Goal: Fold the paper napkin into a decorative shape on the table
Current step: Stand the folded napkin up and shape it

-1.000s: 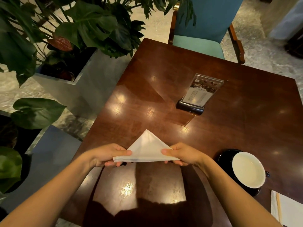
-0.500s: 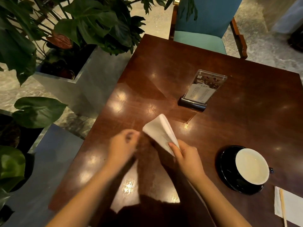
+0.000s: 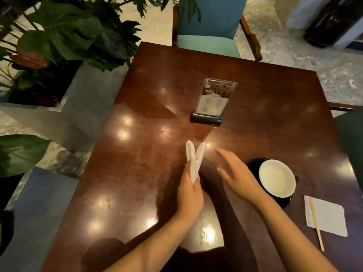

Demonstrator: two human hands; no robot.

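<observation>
Napkin (image 3: 194,161) now in left hand (image 3: 189,195)

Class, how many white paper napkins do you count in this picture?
2: a folded napkin pinched in the left hand, and a flat napkin under a stick beside the cup.

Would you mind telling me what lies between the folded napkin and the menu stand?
Nothing: in the head view, only bare tabletop separates the napkin from the menu stand.

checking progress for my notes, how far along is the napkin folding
Done: the napkin is folded narrow, two rounded flaps splayed at its far end. In hand: the left hand pinches its near end; the right hand hovers open beside it. Left: any final shaping, and setting it on the table.
</observation>
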